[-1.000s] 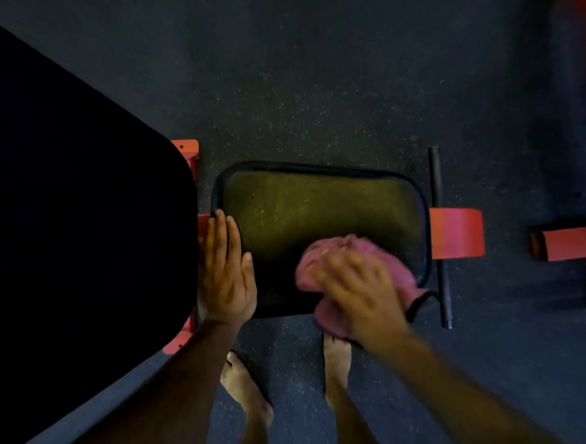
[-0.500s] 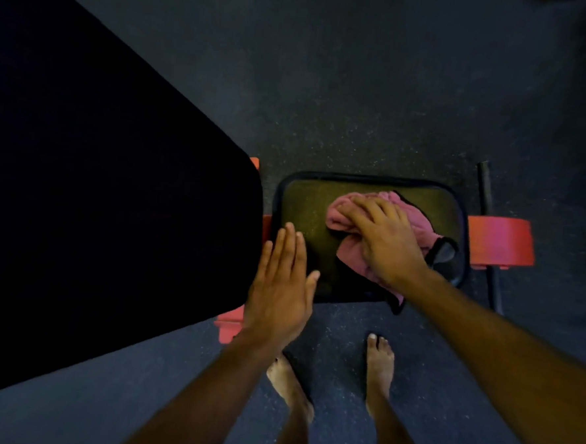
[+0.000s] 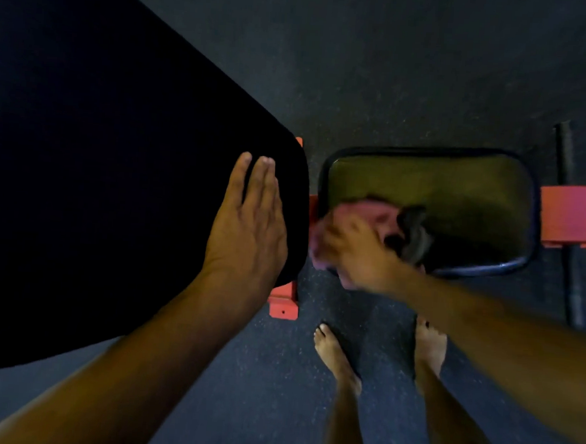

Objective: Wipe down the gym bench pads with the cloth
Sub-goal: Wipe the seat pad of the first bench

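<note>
The small black seat pad (image 3: 457,197) of the gym bench lies right of centre, its top dully shiny. A pink cloth (image 3: 364,212) is bunched on the pad's near left corner, with a dark strap beside it. My right hand (image 3: 355,253) lies on top of the cloth and presses it down; the hand is blurred with motion, so I cannot make out its fingers. The large black back pad (image 3: 116,176) fills the left half of the view. My left hand (image 3: 250,226) rests flat on its right end, fingers straight.
Red frame parts show between the pads (image 3: 283,300) and at the right end (image 3: 573,215). A black bar (image 3: 566,218) crosses the frame on the right. My bare feet (image 3: 338,358) stand on the dark speckled rubber floor below the seat pad.
My right hand swept the cloth from the pad's middle to its near left corner. My left hand moved from the gap beside the seat pad up onto the back pad.
</note>
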`<state>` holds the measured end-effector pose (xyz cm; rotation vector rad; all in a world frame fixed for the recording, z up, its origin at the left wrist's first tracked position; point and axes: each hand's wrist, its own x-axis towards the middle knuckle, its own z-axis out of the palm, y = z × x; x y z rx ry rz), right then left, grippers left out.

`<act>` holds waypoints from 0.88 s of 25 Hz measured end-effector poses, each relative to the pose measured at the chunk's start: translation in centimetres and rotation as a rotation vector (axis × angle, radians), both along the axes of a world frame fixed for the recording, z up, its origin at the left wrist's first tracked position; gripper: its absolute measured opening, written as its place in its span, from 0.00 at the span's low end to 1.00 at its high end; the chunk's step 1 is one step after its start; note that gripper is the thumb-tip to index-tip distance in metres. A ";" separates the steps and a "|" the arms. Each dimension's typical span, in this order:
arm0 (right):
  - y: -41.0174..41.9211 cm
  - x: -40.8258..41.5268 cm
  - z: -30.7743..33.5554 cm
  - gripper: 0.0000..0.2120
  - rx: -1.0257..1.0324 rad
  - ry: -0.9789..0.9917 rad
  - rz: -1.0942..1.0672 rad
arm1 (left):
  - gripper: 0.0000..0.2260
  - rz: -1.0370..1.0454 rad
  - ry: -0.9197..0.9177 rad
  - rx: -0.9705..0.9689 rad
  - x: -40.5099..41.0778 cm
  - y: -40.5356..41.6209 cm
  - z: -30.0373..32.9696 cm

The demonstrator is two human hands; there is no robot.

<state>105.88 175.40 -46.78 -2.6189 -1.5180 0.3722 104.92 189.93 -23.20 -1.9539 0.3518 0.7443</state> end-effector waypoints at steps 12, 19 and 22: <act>2.1 10.4 -0.2 0.21 0.150 -0.036 -0.191 | 0.35 -0.037 -0.025 -0.037 -0.6 0.7 -0.6; -8.5 4.0 0.1 0.27 0.205 -0.108 0.339 | 0.34 -0.018 -0.056 -0.068 -0.7 1.0 -1.3; -8.7 9.7 -0.1 0.24 0.136 -0.114 0.065 | 0.32 -0.006 -0.057 -0.098 -0.8 0.9 -1.4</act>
